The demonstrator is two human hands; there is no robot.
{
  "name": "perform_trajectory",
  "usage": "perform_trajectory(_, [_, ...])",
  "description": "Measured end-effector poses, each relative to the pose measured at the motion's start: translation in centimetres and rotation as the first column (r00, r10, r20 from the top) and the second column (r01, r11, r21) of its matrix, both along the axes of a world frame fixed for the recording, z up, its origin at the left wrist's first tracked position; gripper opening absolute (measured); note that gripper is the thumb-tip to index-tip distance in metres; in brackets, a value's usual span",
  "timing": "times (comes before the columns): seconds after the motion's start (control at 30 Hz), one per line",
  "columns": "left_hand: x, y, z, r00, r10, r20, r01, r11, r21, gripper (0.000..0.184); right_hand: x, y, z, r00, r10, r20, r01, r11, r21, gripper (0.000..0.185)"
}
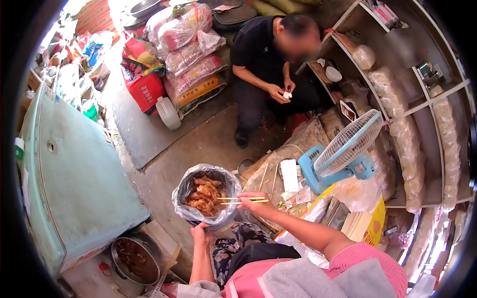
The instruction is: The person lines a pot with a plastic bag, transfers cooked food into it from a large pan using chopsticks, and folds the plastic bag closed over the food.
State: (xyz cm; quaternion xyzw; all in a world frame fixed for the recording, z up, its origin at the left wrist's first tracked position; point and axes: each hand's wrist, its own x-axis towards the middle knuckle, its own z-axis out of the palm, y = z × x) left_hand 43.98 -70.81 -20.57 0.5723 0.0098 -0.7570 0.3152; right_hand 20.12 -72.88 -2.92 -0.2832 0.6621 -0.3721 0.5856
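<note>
The red box [146, 93] by the wall carries white characters, and the yellow wrapper [376, 223] at the right shows some as well, but both are too small for me to read; on the dark shirt [253, 44] of the seated co-worker I see only a small pale logo. In front of me, the person's right hand [255, 204] pinches two chopsticks [231, 198], with their tips at the brown food pieces [202, 192] inside the bowl [218, 222], which is lined with a clear bag [181, 202]. The left hand [199, 233] touches the bowl's near side; how its fingers close, I cannot tell. A blue fan [314, 166] stands between the bowl and the shelves [422, 104]. A white jug [168, 114] stands beside the red box, and a pot [135, 260] is near the pale green refrigerator [89, 174].
</note>
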Motion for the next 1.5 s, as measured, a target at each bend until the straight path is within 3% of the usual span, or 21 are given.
perform_trajectory(0.1, [0.1, -0.5, 1.3, 0.998, 0.029, -0.058, -0.024, 0.996, 0.083, 0.043, -0.1, -0.2, 0.7, 1.000, 0.008, -0.008, -0.008, 1.000, -0.003, 0.023])
perform_trajectory(0.4, [1.0, -0.5, 4.1, 0.998, 0.055, -0.004, -0.054, 0.998, 0.027, 0.028, 0.7, -1.3, 3.0, 1.000, -0.014, 0.012, 0.015, 0.998, -0.062, 0.021])
perform_trajectory(0.87, [3.9, 0.8, 5.7, 0.977, 0.214, -0.015, -0.213, 0.976, 0.054, 0.041, 3.1, -2.8, 5.4, 0.995, 0.105, 0.002, -0.103, 0.981, -0.164, 0.021])
perform_trajectory(0.97, [4.2, 1.1, 5.7, 0.982, 0.189, -0.002, -0.189, 0.982, -0.017, 0.033, 3.3, -2.7, 5.9, 0.994, 0.106, 0.016, -0.101, 0.980, -0.171, 0.020])
perform_trajectory(1.5, [3.6, 0.8, 7.1, 0.992, 0.126, 0.023, -0.125, 0.992, -0.027, 0.029, 4.1, -2.5, 6.6, 0.995, 0.099, 0.015, -0.094, 0.975, -0.201, 0.020])
